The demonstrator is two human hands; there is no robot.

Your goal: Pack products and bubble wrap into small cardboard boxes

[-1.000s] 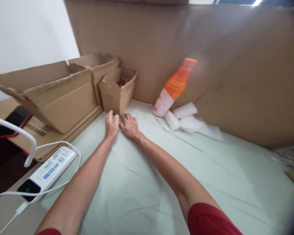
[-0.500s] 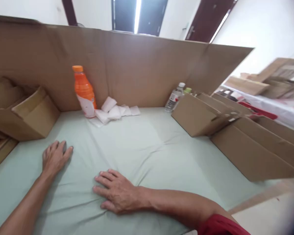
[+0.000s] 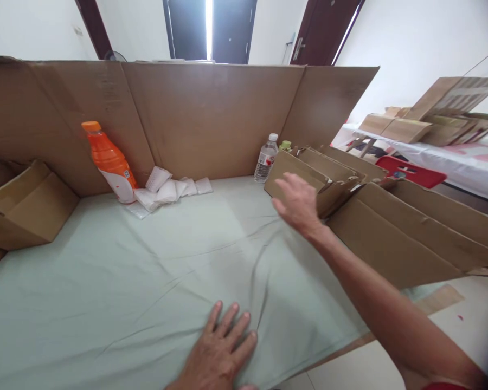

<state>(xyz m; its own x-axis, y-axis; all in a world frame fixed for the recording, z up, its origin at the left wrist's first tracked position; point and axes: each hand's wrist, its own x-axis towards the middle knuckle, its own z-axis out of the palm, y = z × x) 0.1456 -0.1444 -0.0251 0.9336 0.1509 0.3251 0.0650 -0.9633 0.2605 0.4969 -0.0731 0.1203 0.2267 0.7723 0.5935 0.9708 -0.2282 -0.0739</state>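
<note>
My left hand [image 3: 219, 352] lies on the pale green cloth [image 3: 146, 271] near the front, palm down with its fingers spread and nothing in it. Raised over the right side of the cloth, my right hand [image 3: 297, 203] is open and empty, in front of the nearer face of a cardboard box [image 3: 282, 168]; I cannot tell whether it touches the box. Just beyond that hand stands a clear water bottle [image 3: 266, 160] with a white cap. A green cap [image 3: 285, 145] shows beside it, its lower part hidden by the box.
An orange bottle [image 3: 109, 162] leans against the cardboard wall [image 3: 219, 119] at the back left. White folded packets [image 3: 166, 191] lie beside it. Another cardboard box [image 3: 394, 233] stands at the right, and one [image 3: 36, 203] at the left. Behind, a red stool [image 3: 410, 172] shows.
My right hand has lifted off the cloth and reached forward and right to the boxes. My left hand has moved right and nearer to me. The view has turned somewhat right.
</note>
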